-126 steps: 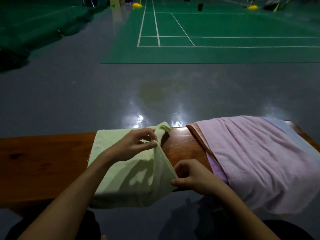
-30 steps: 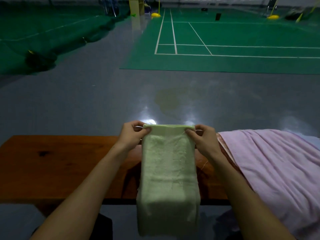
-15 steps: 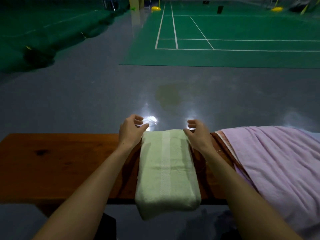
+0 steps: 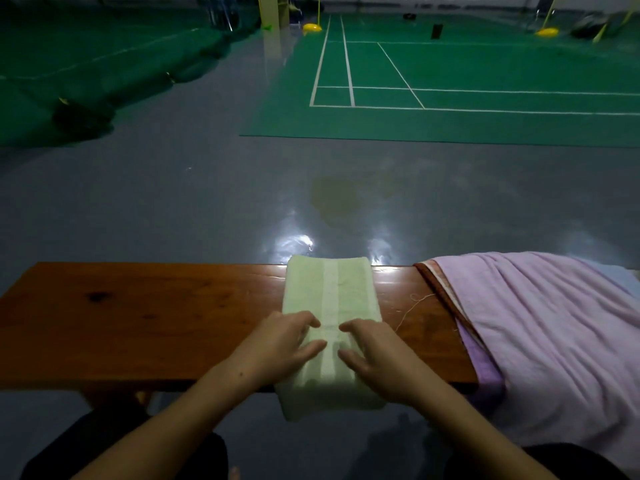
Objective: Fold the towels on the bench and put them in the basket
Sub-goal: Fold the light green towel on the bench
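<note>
At six o'clock, nearest the camera, two bare forearms reach in from the bottom edge, their elbows cut off by the frame, above dark-clothed knees that are hard to make out in the dim light. The left hand (image 4: 277, 344) and the right hand (image 4: 375, 355) lie palm-down, side by side, on the near half of the folded pale-green terry towel (image 4: 329, 292); the fingers of both are spread and nearly straight, pressing on the cloth and gripping nothing. The towel lies across the long reddish-brown wooden bench (image 4: 138, 320), its near end overhanging the front edge, part of it hidden under the hands. At three o'clock a heap of unfolded pink and lilac towels (image 4: 540, 323) drapes over the bench and runs out of frame; a loose thread lies just beside it. Beyond, at twelve o'clock, come the glossy grey floor (image 4: 173, 202) and the green badminton court with white lines (image 4: 467, 84). No writing is legible anywhere.
</note>
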A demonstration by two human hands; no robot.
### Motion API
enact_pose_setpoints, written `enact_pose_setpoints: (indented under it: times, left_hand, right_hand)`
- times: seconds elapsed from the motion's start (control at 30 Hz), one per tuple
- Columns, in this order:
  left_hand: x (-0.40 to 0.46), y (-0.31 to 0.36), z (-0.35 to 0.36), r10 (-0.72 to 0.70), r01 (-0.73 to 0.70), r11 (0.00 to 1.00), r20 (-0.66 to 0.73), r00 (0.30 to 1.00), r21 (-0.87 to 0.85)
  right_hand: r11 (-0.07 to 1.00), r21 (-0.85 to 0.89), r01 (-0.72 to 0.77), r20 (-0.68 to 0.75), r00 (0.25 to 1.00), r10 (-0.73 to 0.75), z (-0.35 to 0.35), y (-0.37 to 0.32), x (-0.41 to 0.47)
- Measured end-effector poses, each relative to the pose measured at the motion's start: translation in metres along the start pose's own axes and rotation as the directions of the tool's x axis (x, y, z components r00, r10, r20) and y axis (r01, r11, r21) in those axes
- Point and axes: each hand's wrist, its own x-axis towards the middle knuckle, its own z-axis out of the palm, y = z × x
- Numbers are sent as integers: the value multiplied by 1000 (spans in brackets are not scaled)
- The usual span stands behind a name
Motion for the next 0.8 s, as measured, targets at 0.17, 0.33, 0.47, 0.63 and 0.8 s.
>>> enact_pose_setpoints:
  times: [0.17, 0.33, 0.47, 0.63, 0.8]
  left_hand:
    - [-6, 4, 28, 16, -12, 982, -23, 1000, 191]
    - [16, -11, 49, -20, 14, 939, 13, 1000, 345]
    - [26, -20, 61, -39, 37, 935, -1, 999, 352]
    - [32, -37, 66, -5, 17, 933, -33, 999, 360]
    - [31, -46, 61, -6, 14, 922, -20, 1000, 386]
  right_hand:
    - [992, -125, 31, 9, 1000, -30, 25, 5, 7]
    - [949, -311, 62, -31, 997, -75, 48, 10, 31]
    - [932, -360, 34, -81, 994, -67, 52, 10, 44]
    - [915, -403, 8, -79, 996, -44, 48, 21, 49]
    - [915, -403, -31, -46, 999, 14, 44, 32, 46]
